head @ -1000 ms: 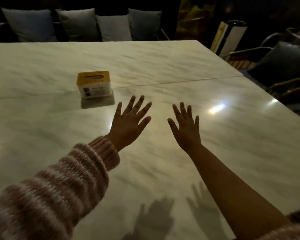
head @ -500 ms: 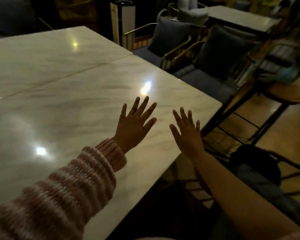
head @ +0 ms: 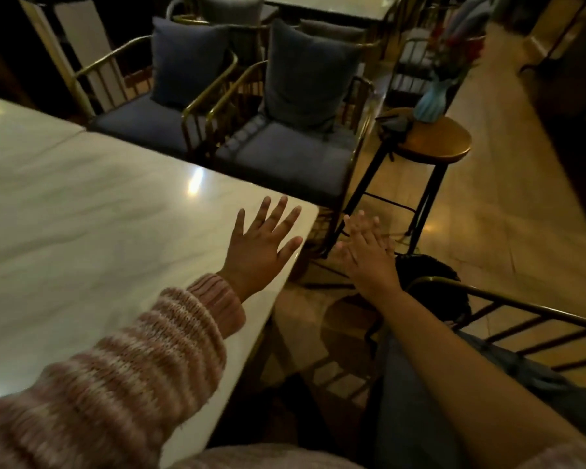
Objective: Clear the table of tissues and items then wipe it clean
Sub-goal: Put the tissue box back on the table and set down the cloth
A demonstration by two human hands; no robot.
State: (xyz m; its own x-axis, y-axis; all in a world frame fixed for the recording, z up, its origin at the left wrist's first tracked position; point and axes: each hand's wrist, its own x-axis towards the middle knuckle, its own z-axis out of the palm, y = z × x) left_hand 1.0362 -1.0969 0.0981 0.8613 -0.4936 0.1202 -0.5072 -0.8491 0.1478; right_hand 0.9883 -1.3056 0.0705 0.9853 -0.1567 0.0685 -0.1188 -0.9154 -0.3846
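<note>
Table — white marble top, glossy, fills the left half of the view; its near-right corner sits under my left hand. L hand: palm down over that corner, all five fingers straight and spread wide, holding nothing; contact w/ the surface cannot be confirmed. Striped pink knit sleeve covers the L arm to the wrist. Right hand: off the table, past its edge, above the floor; motion-blurred, fingers straight and lying closer together than the L, holding nothing; forearm bare. Surroundings: armchair w/ dark seat, dark back cushion and brass-coloured frame stands just beyond the table corner, a second armchair of the same type beside it to the left. Stool — round wooden top, black legs — stands right of the armchairs; blue vase upright on its top, w/ red flowers, blurred. Dark item next to the vase: too blurred to identify. Brass-coloured chair rail crosses the lower right, beside my R forearm.
</note>
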